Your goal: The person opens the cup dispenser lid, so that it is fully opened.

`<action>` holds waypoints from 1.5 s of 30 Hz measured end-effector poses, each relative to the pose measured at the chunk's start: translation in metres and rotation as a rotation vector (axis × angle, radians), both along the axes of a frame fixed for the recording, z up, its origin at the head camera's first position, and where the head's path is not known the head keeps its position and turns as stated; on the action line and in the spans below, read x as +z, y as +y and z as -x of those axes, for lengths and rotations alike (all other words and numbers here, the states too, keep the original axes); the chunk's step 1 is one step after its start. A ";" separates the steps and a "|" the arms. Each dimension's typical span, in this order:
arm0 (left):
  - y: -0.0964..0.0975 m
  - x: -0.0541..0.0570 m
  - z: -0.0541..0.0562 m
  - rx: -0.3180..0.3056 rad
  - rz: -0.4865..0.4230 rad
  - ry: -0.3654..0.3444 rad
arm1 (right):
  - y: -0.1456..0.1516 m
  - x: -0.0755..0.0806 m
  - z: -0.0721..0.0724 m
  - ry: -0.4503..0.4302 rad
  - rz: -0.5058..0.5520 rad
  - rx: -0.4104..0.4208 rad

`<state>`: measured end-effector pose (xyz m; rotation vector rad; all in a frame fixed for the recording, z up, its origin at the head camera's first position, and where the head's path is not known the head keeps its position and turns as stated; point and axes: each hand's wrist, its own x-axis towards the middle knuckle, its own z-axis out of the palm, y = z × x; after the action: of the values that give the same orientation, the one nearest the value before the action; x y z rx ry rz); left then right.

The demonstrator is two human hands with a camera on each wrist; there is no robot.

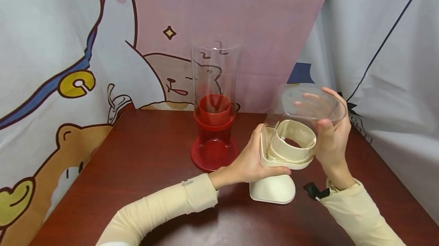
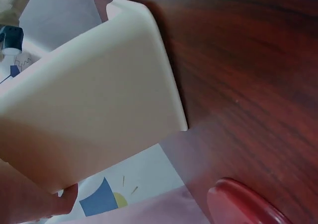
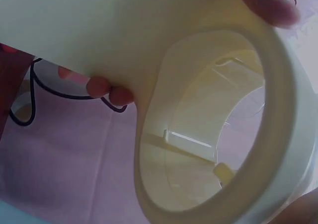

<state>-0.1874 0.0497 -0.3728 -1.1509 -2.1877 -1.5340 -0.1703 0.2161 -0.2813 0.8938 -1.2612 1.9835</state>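
My left hand [image 1: 245,164] grips a cream plastic stand [image 1: 272,189] near its top, thumb across the front. The stand has a wide foot, a flat back and a round collar [image 1: 291,143] with an open centre. My right hand [image 1: 330,139] holds a clear open-topped container [image 1: 305,103] that surrounds the collar and leans to the right, the thumb on the near side and fingers behind. The right wrist view looks up through the collar's hole from below, with left fingertips [image 3: 99,87] along the stand's edge. In the left wrist view the stand's flat panel [image 2: 99,105] fills much of the frame.
A red base [image 1: 214,154] bearing a tall clear cylinder [image 1: 216,71] stands upright behind my left forearm on the dark wooden table [image 1: 154,150]. A printed cartoon curtain [image 1: 267,29] hangs behind, with pale cloth at the right. A black strap [image 1: 315,191] hangs at my right cuff.
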 end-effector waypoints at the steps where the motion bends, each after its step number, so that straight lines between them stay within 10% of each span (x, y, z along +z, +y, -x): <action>1: 0.001 0.000 -0.001 0.008 0.005 0.011 | 0.001 0.000 0.000 -0.006 0.003 0.010; 17: 0.008 0.000 -0.003 0.040 0.051 0.090 | 0.003 -0.004 -0.006 0.081 0.191 0.105; 30: 0.006 0.000 0.000 0.004 0.031 0.037 | -0.004 -0.002 -0.008 0.260 0.324 -0.028; 42: 0.004 -0.004 -0.003 0.046 0.087 0.043 | 0.026 0.019 -0.007 0.094 0.532 0.117; 45: 0.003 -0.003 -0.002 0.045 0.099 0.074 | 0.040 0.029 -0.003 0.043 0.520 0.026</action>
<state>-0.1857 0.0526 -0.3754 -1.1590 -2.2467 -1.3576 -0.1671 0.2562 -0.2525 0.6863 -0.6549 2.1508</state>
